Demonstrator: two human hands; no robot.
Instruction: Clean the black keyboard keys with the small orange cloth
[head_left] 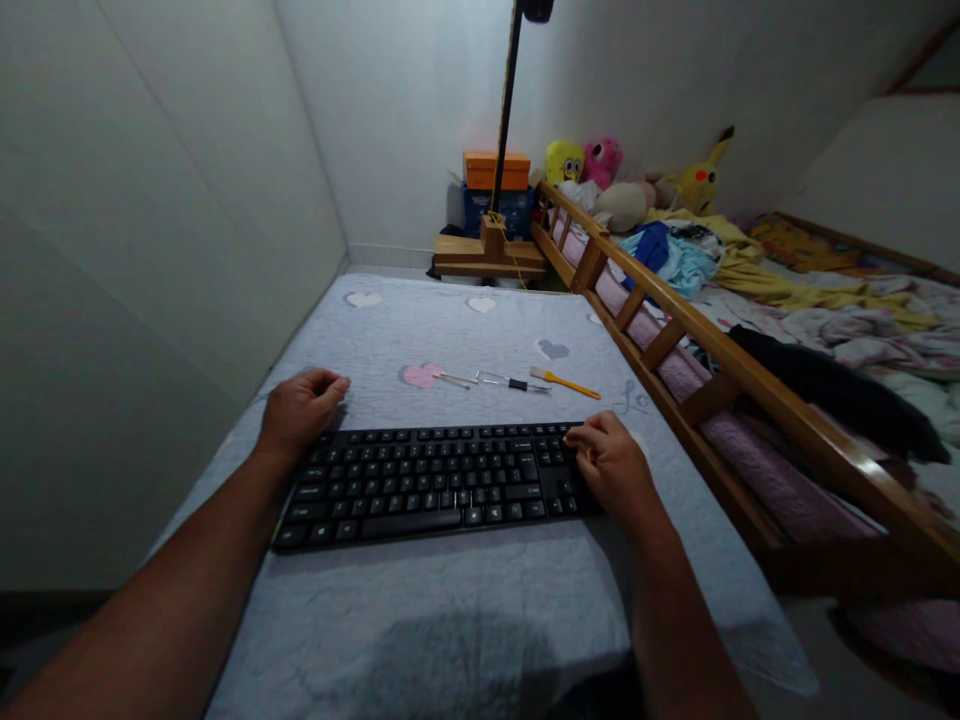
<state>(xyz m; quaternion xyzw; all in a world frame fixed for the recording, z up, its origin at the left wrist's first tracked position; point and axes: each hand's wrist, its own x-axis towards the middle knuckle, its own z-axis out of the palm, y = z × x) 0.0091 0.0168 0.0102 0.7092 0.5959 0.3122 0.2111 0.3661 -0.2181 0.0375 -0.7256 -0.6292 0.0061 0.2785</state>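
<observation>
A black keyboard [427, 480] lies flat on the quilted cover in front of me, its keys facing up. At its upper left corner rests my left hand [300, 408], the fingers curled closed and nothing visible in them. My right hand [611, 462] is closed over the keyboard's right end, with bent fingers at the number keys and part of that end hidden beneath it. Beyond the keyboard are several cotton swabs [454, 380], a thin metal tool with a black grip [517, 384] and a small yellow-handled brush [566, 382].
The grey-blue cover [450, 620] has heart patterns. A wooden bed rail [675, 320] runs along the right, with clothes and plush toys behind it. At the far end, a dark pole [508, 110] rises from a wooden base [487, 258] beside an orange box [496, 170].
</observation>
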